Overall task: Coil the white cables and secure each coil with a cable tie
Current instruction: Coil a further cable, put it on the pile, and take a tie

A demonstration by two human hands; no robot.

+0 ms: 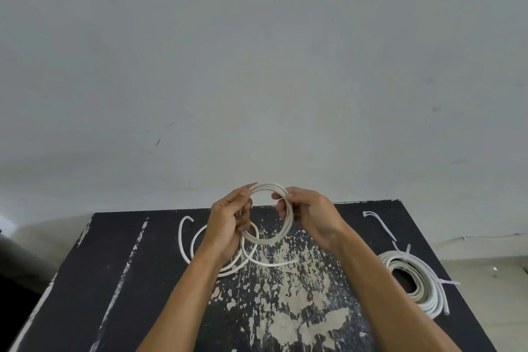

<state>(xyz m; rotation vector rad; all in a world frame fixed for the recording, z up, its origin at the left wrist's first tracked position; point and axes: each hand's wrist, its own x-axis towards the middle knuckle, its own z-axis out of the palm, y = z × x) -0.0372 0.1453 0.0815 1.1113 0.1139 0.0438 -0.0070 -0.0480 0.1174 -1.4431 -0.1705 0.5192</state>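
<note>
Centre of frame, just above the table's far edge: both hands hold up a small coil of white cable (pixel 270 213), several loops, roughly round, lifted off the tabletop. Left hand (pixel 228 223) grips the coil's left side, fingers curled round the strands, thumb on top near the upper arc. Right hand (pixel 310 216) grips the right side, fingers curled w/ fingertips pinching the strands at approx. the upper right of the loop.

Loose cable (pixel 200 246) trails from the coil's lower part down to the table, lying in open curves at centre-left, partly under the left forearm; one free end curls up at left, another stretch runs right toward mid-table.

Lower right of frame: finished coils (pixel 414 280), stacked/overlapping near the table's right edge, tie tails sticking out at the side. Above them, upper right of table: spare cable ties (pixel 380 226) lying flat, apart from the coils.

Table (pixel 128 280) is black w/ worn pale patches down the middle. No containers in view.
</note>
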